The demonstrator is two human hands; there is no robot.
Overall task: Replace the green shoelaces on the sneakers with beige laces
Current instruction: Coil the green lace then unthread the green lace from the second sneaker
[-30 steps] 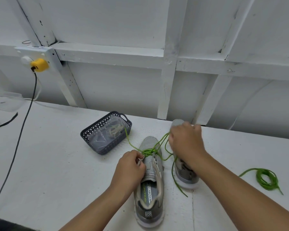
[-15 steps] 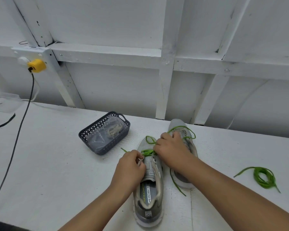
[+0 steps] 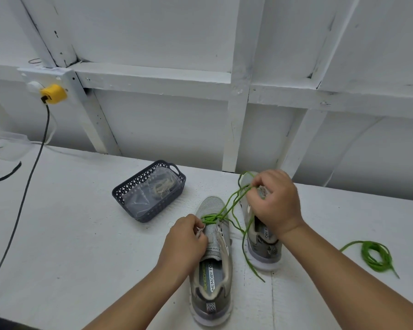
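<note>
Since half a second ago my right hand has lifted away from the near sneaker toward the far sneaker, drawing the green lace out in taut strands. Both sneakers stand on the white bench, the basket holding the beige laces to their left, a pulled green lace coil at right. Left hand fingers pinch the eyelet edge to steady the near sneaker; right fingers curl tight around the lace to strip it free.
</note>
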